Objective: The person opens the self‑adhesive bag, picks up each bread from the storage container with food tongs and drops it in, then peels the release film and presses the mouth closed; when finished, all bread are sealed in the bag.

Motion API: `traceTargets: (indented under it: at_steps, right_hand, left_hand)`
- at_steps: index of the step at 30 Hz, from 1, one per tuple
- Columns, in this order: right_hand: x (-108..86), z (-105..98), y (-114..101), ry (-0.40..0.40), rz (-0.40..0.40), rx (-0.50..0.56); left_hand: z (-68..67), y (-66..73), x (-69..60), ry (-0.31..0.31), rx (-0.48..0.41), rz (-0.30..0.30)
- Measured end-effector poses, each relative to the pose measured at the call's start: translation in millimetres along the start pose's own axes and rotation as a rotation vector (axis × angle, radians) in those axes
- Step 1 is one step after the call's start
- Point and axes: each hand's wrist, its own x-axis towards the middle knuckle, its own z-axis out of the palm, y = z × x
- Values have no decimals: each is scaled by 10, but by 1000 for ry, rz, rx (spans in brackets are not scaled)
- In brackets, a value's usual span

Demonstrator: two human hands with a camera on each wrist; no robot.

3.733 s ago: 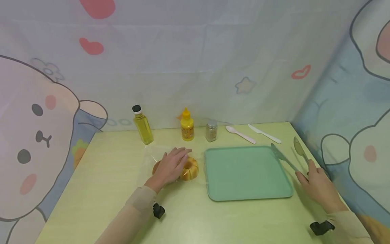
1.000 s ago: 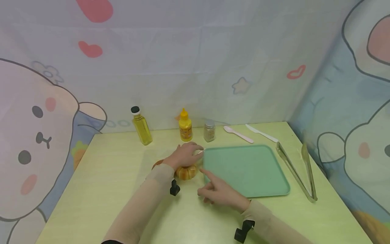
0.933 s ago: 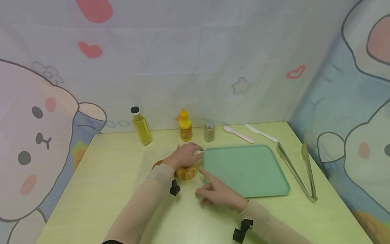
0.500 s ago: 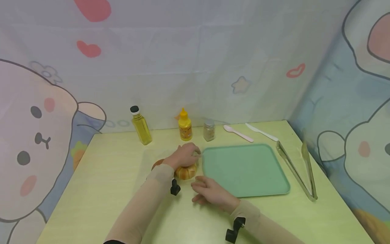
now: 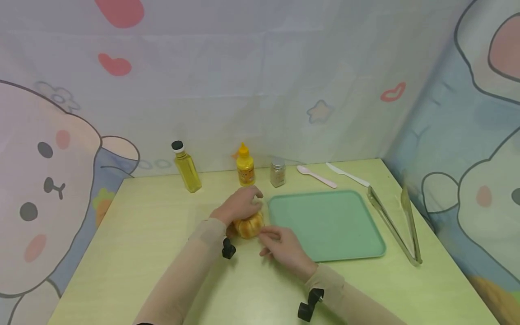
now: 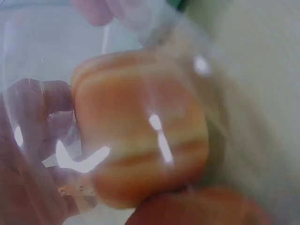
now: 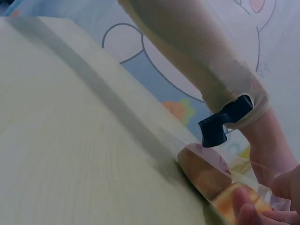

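Observation:
A ridged golden bread roll (image 5: 248,225) lies inside a clear plastic bag (image 6: 47,42) on the table. Beside it in the bag is a browner bun (image 7: 201,171), mostly covered by the left forearm in the head view. My left hand (image 5: 239,203) reaches over the roll, its bent fingers gripping the bag at the far side. From the near right, my right hand (image 5: 284,248) pinches the bag's edge between thumb and forefinger. Through the film, the left wrist view shows the roll close up, with right fingertips (image 6: 96,11) above it.
A green tray (image 5: 327,225) lies right of the bag, with metal tongs (image 5: 392,225) beyond it. Along the back stand an oil bottle (image 5: 188,169), a yellow squeeze bottle (image 5: 245,168) and a spice jar (image 5: 278,174). A pink spoon (image 5: 317,176) and a white knife (image 5: 347,174) lie there too.
My right hand earlier put the tongs down on the right, then came left to the bag; its pointing fingers have closed into a pinch. My left hand has shifted slightly left.

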Motion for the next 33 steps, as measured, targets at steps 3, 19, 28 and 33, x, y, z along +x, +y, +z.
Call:
traceTargets:
  at_steps: [3,19,28,33]
  right_hand:
    - [15,-29,-22,73,-26,-35]
    - [136,-293,-315,165,-203,-194]
    - [220,-450,-443,137,-268,-364]
    - [243,-526,-524,126,-278,-415]
  left_hand:
    - [-57,-5,-40,44,-23,8]
    - [-353,-76,-352,350,-216,148]
    - [-608,-167,-579,301,-278,159]
    - [-685,-205,-686,345,-289,195]
